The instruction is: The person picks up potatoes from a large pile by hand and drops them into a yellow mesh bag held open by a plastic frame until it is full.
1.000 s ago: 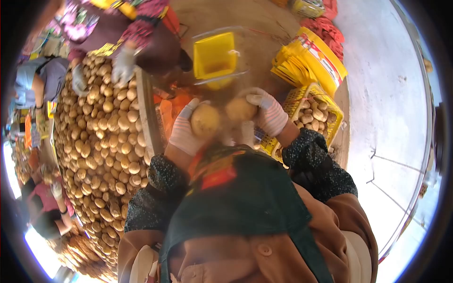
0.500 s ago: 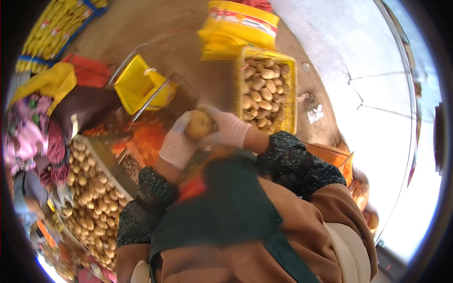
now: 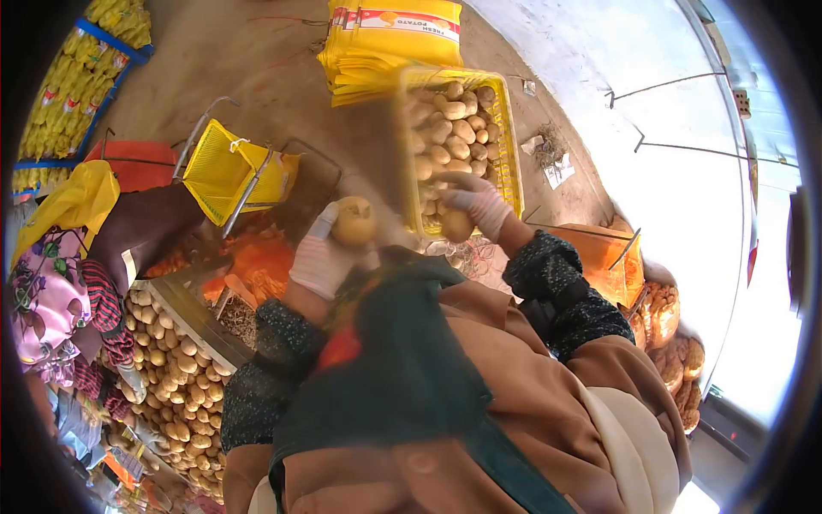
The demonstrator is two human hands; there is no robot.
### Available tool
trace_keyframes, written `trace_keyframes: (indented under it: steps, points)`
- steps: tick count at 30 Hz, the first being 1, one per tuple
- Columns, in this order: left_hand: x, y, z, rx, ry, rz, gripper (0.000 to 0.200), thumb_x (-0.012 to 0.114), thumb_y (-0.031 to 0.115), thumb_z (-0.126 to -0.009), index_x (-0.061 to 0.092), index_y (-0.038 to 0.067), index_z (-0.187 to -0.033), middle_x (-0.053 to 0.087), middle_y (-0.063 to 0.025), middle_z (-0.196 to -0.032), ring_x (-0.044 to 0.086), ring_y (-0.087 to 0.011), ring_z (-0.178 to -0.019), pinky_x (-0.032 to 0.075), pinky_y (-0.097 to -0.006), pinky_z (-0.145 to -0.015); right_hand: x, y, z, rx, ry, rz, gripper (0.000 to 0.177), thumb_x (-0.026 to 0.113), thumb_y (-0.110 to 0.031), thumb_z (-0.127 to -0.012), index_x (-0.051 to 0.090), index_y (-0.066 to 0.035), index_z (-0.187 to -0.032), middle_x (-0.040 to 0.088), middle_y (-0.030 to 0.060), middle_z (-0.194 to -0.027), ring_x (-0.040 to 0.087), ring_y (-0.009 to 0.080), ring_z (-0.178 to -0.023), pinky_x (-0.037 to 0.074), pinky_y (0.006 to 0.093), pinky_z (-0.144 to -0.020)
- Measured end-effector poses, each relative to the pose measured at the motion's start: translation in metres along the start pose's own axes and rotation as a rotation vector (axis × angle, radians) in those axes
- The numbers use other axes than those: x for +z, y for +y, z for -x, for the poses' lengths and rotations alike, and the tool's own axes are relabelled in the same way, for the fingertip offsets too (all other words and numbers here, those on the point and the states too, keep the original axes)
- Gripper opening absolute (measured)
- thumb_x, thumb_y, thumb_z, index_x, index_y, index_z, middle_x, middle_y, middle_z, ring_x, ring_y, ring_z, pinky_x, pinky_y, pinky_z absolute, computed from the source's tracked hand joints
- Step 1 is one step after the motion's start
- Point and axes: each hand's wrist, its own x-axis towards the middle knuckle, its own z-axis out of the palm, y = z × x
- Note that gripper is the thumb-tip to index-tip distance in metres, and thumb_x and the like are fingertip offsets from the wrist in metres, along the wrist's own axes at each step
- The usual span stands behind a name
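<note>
My left hand, in a pale pink-and-white glove, is closed round a potato with a dark mark on its upper side. My right hand, gloved alike, is at the near end of a yellow crate filled with potatoes. Its fingers curve over a second potato, which overlaps the crate's near rim; the thumb is hard to make out. A blurred strip hides part of the crate's left side.
Flat yellow bags printed "FRESH POTATO" lie beyond the crate. A yellow bag on a metal frame stands to the left. Below it, potatoes cover a sorting surface beside other people. An orange bag stands at right.
Both hands were together at one potato. My right hand has moved right to the crate and now has another potato under its fingers; the left has kept the first one.
</note>
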Motion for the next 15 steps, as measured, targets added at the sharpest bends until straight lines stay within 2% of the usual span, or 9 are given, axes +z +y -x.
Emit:
trace_keyframes:
  steps: [3,4,6,9,11,12,13,14,15]
  points:
    - [-0.005,0.004,0.002,0.011,0.036,-0.025,0.038,0.065,0.036,-0.095,0.057,0.01,-0.121,0.063,-0.0112,-0.116,0.063,-0.0279,-0.103,0.06,-0.0457,-0.074,-0.025,0.022,-0.004,0.027,0.102,-0.455,0.052,0.07,-0.022,-0.088,0.054,0.0,-0.133,0.065,0.009,-0.095,0.064,0.0162,-0.089,0.056,0.0307,-0.078]
    - [-0.008,0.004,-0.001,0.016,0.054,-0.025,0.037,0.065,0.035,-0.095,0.057,0.011,-0.121,0.062,-0.0112,-0.117,0.063,-0.028,-0.103,0.06,-0.046,-0.074,-0.027,0.02,-0.003,0.047,0.094,-0.618,0.039,0.068,-0.022,-0.09,0.059,0.0,-0.122,0.065,0.0089,-0.09,0.066,0.0189,-0.083,0.059,0.0326,-0.069]
    - [-0.005,0.002,-0.013,0.02,0.076,-0.026,0.036,0.065,0.033,-0.095,0.057,0.012,-0.122,0.062,-0.0112,-0.119,0.063,-0.0281,-0.103,0.06,-0.0465,-0.074,-0.033,0.017,-0.009,0.195,0.165,-0.759,0.035,0.066,-0.022,-0.091,0.059,-0.002,-0.119,0.065,0.0106,-0.098,0.066,0.0221,-0.084,0.059,0.0347,-0.069]
    - [0.014,-0.019,-0.029,0.193,0.07,-0.241,0.041,0.067,0.032,-0.093,0.055,0.013,-0.128,0.061,-0.0097,-0.119,0.063,-0.0266,-0.103,0.06,-0.044,-0.073,-0.039,0.01,-0.007,0.259,0.166,-0.909,0.027,0.066,-0.026,-0.093,0.06,-0.007,-0.112,0.065,0.0106,-0.1,0.066,0.0249,-0.084,0.058,0.0361,-0.065]
    - [-0.022,-0.04,-0.069,0.373,-0.194,-0.692,0.048,0.07,0.032,-0.092,0.053,0.014,-0.133,0.06,-0.0079,-0.118,0.062,-0.0243,-0.102,0.059,-0.0407,-0.073,-0.037,0.002,0.001,0.229,0.121,-1.034,0.03,0.064,-0.032,-0.094,0.062,-0.007,-0.109,0.067,0.0095,-0.095,0.068,0.0252,-0.083,0.059,0.0378,-0.058]
    - [-0.025,-0.045,-0.076,0.39,-0.229,-0.815,0.051,0.07,0.032,-0.092,0.052,0.014,-0.135,0.06,-0.0073,-0.117,0.062,-0.0229,-0.101,0.058,-0.0389,-0.073,-0.04,0.001,0.005,0.201,0.087,-1.025,0.035,0.065,-0.036,-0.093,0.062,-0.007,-0.114,0.068,0.011,-0.102,0.068,0.0283,-0.087,0.059,0.0382,-0.06]
    - [-0.028,-0.051,-0.083,0.412,-0.264,-0.936,0.053,0.07,0.031,-0.092,0.051,0.014,-0.137,0.06,-0.0066,-0.117,0.062,-0.0216,-0.101,0.057,-0.0372,-0.074,-0.049,0.019,-0.002,0.085,0.117,-0.855,0.036,0.065,-0.035,-0.093,0.062,-0.007,-0.115,0.067,0.0116,-0.104,0.068,0.029,-0.087,0.059,0.0382,-0.061]
    - [-0.018,-0.054,-0.079,0.362,-0.194,-0.956,0.054,0.07,0.031,-0.092,0.05,0.013,-0.139,0.06,-0.0062,-0.116,0.062,-0.02,-0.1,0.057,-0.0353,-0.074,-0.062,0.053,-0.016,-0.029,0.138,-0.683,0.037,0.065,-0.035,-0.093,0.062,-0.007,-0.117,0.067,0.0122,-0.105,0.068,0.0298,-0.088,0.059,0.0382,-0.062]
    - [-0.021,-0.051,-0.078,0.408,-0.196,-1.024,0.053,0.069,0.029,-0.093,0.049,0.012,-0.14,0.06,-0.0061,-0.115,0.062,-0.0188,-0.099,0.057,-0.0341,-0.075,-0.068,0.056,-0.019,-0.065,0.172,-0.563,0.038,0.065,-0.034,-0.093,0.062,-0.006,-0.118,0.067,0.0124,-0.107,0.068,0.0288,-0.09,0.058,0.0377,-0.066]
